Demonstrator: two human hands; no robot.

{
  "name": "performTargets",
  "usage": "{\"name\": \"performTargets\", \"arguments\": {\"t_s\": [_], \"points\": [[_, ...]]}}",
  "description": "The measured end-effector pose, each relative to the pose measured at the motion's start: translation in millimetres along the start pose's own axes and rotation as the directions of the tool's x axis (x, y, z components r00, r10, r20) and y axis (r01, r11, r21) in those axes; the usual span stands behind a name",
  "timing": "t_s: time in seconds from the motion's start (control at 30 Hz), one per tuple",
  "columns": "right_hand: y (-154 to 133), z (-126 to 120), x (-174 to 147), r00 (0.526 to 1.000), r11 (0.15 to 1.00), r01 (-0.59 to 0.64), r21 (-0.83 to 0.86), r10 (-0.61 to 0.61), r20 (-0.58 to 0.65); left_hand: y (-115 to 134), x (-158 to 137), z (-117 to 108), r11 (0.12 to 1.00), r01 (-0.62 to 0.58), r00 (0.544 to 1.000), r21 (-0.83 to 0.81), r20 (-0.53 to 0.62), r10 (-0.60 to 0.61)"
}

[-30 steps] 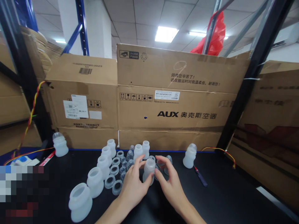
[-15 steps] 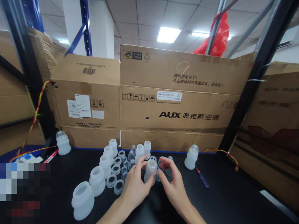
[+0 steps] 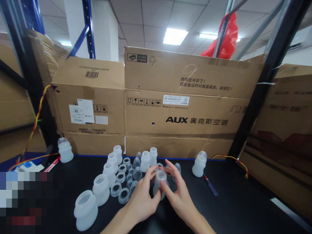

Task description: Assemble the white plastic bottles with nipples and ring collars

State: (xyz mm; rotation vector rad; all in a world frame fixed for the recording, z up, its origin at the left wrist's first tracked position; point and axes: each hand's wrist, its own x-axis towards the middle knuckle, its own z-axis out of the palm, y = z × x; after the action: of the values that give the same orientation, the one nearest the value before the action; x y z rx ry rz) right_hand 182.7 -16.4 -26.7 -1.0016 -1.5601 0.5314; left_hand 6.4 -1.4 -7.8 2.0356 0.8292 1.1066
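Observation:
A small frosted baby bottle [image 3: 159, 189] stands upright near the middle of the black table, between both hands. My left hand [image 3: 144, 191] is curled round its left side, thumb low on the body. My right hand [image 3: 179, 191] grips the upper part from the right, its thumb against the bottle's neck and its fingers behind. A translucent ring or cap seems to sit on top of the bottle, but fingers partly hide it. Close behind are two open-topped bottles [image 3: 145, 161]. Left of my hands lie translucent collar rings [image 3: 120, 177] and small transparent domed caps [image 3: 137, 173].
A row of open bottles [image 3: 101, 190] runs along the left. Capped bottles stand at the far left [image 3: 65, 150] and right [image 3: 200, 164], the latter beside a dark-handled tool [image 3: 211, 187]. Cardboard [image 3: 182, 113] walls the back, between dark rack posts [image 3: 253, 84].
My right hand has closed in leftward onto the bottle's top. The bottle and my left hand have moved slightly to the right and nearer.

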Motion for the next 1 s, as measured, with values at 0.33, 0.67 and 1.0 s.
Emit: {"name": "performTargets", "arguments": {"t_s": [0.33, 0.67, 1.0], "points": [[-2.7, -4.8, 0.1, 1.000, 0.999, 0.008, -0.033, -0.008, 0.000, 5.6, -3.6, 5.8, 0.997, 0.068, 0.997, -0.042, 0.049, -0.066], [-1.0, -3.3, 0.3, 0.999, 0.995, -0.008, -0.096, 0.005, -0.032, 4.6, -1.3, 3.6, 0.995, 0.077, 0.997, -0.060, 0.034, -0.075], [-5.5, -4.3, 3.3, 1.000, 1.000, -0.026, -0.012, 0.026, 0.008, -0.8, 1.0, 2.1, 0.990, 0.119, 0.992, -0.075, -0.028, -0.121]]}}
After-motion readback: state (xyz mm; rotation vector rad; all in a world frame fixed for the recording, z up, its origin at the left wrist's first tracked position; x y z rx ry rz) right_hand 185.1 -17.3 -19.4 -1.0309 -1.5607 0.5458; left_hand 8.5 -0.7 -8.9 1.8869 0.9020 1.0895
